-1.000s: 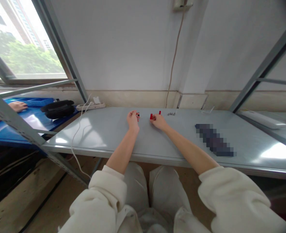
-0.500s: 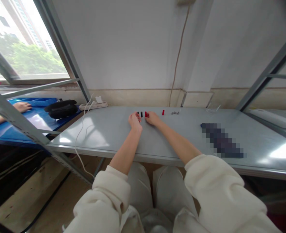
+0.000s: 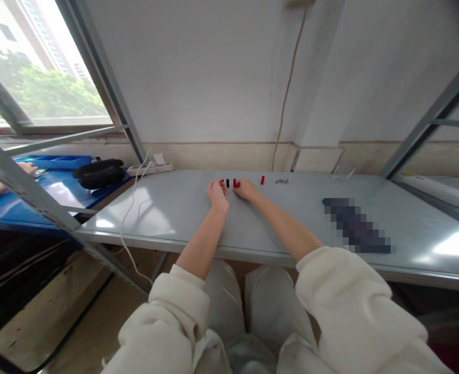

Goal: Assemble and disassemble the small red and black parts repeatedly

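Observation:
My left hand (image 3: pixel 216 192) is above the grey table with its fingers curled. Whatever lies between those fingers is too small to make out. Close beside it stands a small black cylinder (image 3: pixel 227 183), and part of another dark piece shows behind the fingertips. My right hand (image 3: pixel 245 189) has its fingers closed at a small red cylinder (image 3: pixel 234 183), which looks upright. A second red cylinder (image 3: pixel 262 180) stands apart, to the right of my right hand. Farther right lie several small metal pieces (image 3: pixel 281 181), too small to name.
The grey table (image 3: pixel 167 208) runs along the wall. A white power strip (image 3: pixel 151 169) with a cable sits at its back left. To the right are a clear plastic container (image 3: pixel 342 175) and a pixelated dark object (image 3: pixel 356 226). Another person's hand (image 3: pixel 26 168) is over the blue table.
My hands and the small cylinders keep nearly the same places. At the far left, the other person's hand has shifted left, and a small object now shows beside it.

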`<action>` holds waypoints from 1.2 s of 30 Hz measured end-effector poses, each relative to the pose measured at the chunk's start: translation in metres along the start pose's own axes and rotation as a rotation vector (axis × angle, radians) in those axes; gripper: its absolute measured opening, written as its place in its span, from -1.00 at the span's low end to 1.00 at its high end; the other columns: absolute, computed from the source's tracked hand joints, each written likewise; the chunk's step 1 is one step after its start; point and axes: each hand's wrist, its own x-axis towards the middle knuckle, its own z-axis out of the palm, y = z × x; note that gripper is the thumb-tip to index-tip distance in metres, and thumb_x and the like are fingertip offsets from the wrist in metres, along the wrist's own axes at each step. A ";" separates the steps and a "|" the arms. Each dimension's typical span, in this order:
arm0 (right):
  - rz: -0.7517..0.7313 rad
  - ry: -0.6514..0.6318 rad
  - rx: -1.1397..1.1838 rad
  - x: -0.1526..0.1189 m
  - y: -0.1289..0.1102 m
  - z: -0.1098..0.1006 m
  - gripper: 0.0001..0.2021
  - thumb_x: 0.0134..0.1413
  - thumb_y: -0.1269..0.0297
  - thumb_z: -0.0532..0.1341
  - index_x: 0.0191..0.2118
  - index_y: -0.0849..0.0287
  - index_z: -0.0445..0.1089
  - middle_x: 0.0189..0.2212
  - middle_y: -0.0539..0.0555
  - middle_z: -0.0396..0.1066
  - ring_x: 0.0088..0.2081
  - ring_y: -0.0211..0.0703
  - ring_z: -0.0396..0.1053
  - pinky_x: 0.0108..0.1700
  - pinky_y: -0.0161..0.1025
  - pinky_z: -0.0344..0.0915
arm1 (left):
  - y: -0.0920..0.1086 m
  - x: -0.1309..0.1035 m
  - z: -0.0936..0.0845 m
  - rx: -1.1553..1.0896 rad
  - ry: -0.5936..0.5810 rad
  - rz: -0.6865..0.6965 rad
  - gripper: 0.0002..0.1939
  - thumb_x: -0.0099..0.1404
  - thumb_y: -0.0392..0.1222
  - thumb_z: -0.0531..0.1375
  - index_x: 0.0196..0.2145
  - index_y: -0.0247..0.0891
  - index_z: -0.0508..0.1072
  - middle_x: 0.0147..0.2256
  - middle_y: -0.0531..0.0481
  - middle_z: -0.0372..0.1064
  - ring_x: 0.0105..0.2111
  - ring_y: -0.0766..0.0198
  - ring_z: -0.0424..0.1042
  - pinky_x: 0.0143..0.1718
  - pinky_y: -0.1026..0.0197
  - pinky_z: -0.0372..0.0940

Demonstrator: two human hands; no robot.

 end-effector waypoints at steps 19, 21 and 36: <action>0.076 0.092 -0.076 -0.034 0.101 -0.059 -0.84 -0.04 0.38 0.16 -0.28 0.26 0.40 -0.32 0.21 0.44 -0.25 -0.07 0.39 -0.21 -0.22 0.26 | -0.021 -0.018 -0.001 1.076 -0.686 0.709 -0.81 0.19 -0.15 0.04 -0.45 -0.26 0.38 -0.55 0.04 0.32 -0.51 0.37 0.28 -0.42 0.32 0.16; 0.110 0.081 -0.064 -0.034 0.105 -0.059 -0.80 -0.03 0.37 0.16 -0.23 0.29 0.39 -0.29 0.22 0.44 -0.22 -0.07 0.39 -0.19 -0.22 0.26 | -0.024 -0.021 -0.003 1.225 -0.802 0.781 -0.80 0.20 -0.15 0.03 -0.40 -0.25 0.41 -0.52 0.02 0.36 -0.49 0.34 0.31 -0.40 0.30 0.17; 0.312 0.135 -0.094 -0.013 0.077 -0.038 -0.61 -0.03 0.08 0.16 -0.13 0.24 0.36 -0.13 0.27 0.38 -0.06 0.05 0.32 -0.12 -0.10 0.22 | -0.020 -0.029 -0.003 1.464 -0.866 0.862 -0.72 0.25 -0.12 -0.04 -0.35 -0.25 0.43 -0.45 -0.02 0.41 -0.44 0.30 0.34 -0.39 0.28 0.15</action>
